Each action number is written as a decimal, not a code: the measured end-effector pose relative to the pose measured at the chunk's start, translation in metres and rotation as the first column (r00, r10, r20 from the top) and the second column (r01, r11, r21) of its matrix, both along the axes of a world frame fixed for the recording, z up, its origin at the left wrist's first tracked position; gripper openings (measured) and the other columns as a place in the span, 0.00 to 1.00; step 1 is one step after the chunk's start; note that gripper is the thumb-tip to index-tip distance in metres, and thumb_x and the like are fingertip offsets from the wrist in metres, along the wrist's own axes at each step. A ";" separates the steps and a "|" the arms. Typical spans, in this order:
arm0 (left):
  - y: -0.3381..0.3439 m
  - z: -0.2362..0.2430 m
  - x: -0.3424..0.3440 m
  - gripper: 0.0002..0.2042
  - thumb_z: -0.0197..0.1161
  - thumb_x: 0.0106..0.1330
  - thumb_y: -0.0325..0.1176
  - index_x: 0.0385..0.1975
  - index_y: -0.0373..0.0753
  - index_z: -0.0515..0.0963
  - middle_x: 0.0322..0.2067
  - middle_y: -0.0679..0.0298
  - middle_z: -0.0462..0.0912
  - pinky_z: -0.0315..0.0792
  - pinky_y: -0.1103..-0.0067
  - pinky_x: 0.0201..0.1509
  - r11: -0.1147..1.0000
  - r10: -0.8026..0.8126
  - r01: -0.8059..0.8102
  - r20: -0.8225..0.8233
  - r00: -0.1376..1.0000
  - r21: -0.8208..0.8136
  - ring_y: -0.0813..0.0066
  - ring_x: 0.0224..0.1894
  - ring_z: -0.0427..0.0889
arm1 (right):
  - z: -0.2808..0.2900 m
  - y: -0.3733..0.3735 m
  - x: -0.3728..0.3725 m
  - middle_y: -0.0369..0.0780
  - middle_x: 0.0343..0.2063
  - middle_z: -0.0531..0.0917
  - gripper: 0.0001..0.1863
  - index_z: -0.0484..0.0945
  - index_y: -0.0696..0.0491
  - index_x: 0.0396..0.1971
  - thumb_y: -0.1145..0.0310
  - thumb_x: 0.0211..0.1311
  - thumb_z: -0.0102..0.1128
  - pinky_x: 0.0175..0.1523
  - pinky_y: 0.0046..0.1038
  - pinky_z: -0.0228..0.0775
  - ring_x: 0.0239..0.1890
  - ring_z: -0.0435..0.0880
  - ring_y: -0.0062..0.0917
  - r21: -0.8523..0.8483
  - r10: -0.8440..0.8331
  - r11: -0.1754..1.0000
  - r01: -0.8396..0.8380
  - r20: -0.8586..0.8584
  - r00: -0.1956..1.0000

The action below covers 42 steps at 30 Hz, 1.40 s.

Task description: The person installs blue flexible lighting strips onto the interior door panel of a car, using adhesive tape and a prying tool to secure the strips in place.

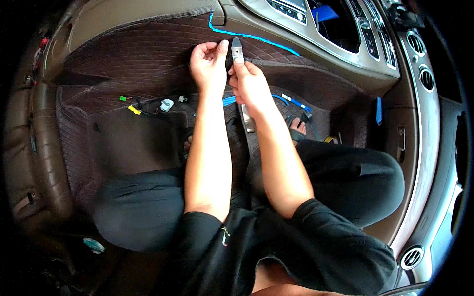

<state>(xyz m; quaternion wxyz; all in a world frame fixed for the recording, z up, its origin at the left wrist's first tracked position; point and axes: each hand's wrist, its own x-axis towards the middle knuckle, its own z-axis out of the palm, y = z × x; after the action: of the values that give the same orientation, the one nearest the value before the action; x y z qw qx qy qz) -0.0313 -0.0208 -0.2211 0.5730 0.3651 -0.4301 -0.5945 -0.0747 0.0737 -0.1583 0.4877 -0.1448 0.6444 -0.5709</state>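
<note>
My right hand (250, 84) grips a long flat grey pry tool (237, 49), its tip pressed at the edge of the brown quilted floor lining (143, 54). Its lower end (247, 121) sticks out below the hand. My left hand (210, 61) rests right beside it, fingers on the lining's edge, holding nothing I can see. A thin blue strip (256, 37) runs along the seam just above both hands, under the dashboard trim.
Loose wires with white, yellow and green connectors (148, 106) lie on the lining at left. Blue cables (294, 102) sit to the right. The dashboard with vents (417, 44) curves along the right. My knees in dark trousers fill the lower middle. A brown door panel (42, 148) is left.
</note>
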 end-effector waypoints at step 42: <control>0.006 0.027 0.023 0.15 0.70 0.67 0.43 0.41 0.35 0.85 0.30 0.67 0.85 0.73 0.79 0.34 0.952 -0.298 0.305 0.156 0.942 -0.023 0.81 0.31 0.80 | 0.008 0.036 0.026 0.37 0.15 0.75 0.16 0.74 0.55 0.40 0.58 0.80 0.43 0.17 0.21 0.59 0.11 0.68 0.19 0.024 0.112 0.994 -0.110 -0.257 0.960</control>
<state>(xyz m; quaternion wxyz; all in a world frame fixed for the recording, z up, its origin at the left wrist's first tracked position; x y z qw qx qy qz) -0.0081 -0.0143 -0.1939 0.4495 0.3252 -0.5369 -0.6356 -0.0488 0.1096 -0.1503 0.4316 -0.2515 0.6959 -0.5159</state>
